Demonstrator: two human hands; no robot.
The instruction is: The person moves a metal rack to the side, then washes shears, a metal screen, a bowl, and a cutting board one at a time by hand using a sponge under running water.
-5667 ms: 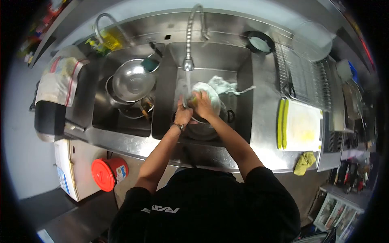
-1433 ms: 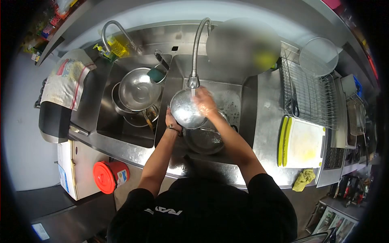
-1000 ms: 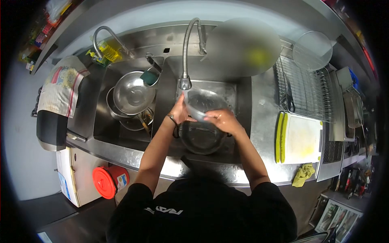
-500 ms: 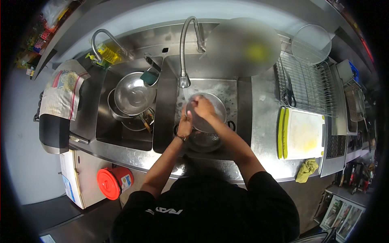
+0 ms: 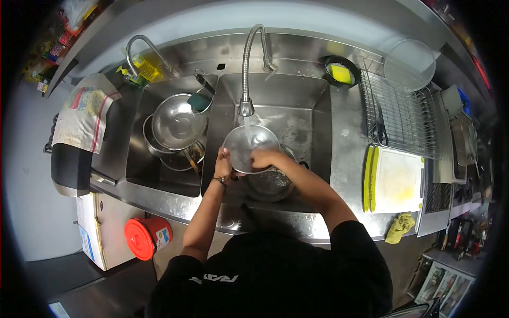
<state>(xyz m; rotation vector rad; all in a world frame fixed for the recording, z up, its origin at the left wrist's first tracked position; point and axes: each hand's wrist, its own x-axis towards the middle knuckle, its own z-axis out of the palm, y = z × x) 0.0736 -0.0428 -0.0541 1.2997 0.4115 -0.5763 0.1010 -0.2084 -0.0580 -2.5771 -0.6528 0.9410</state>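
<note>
r basin [image 5: 313, 106]: back + right side open, room to pass behind steel bowl [image 5: 246, 143]. faucet head [image 5: 245, 108] hangs just over the bowl, blocks straight up. pot [image 5: 273, 183] fills the floor below. l basin [image 5: 135, 159] packed w/ bowls [image 5: 177, 122]. counter strip [image 5: 347, 153] beside cutting board [image 5: 397, 177] passable.

I counted two basins, the left basin [image 5: 142, 170] and the right basin [image 5: 318, 122]; two taps, the left tap [image 5: 139, 45] and the right tap [image 5: 245, 69]; two steel bowls in the right basin, the upper bowl [image 5: 238, 143] and the lower bowl [image 5: 273, 184]; one cutting board [image 5: 397, 177]; one drying rack [image 5: 403, 114]; and one yellow cloth [image 5: 398, 227].
</note>
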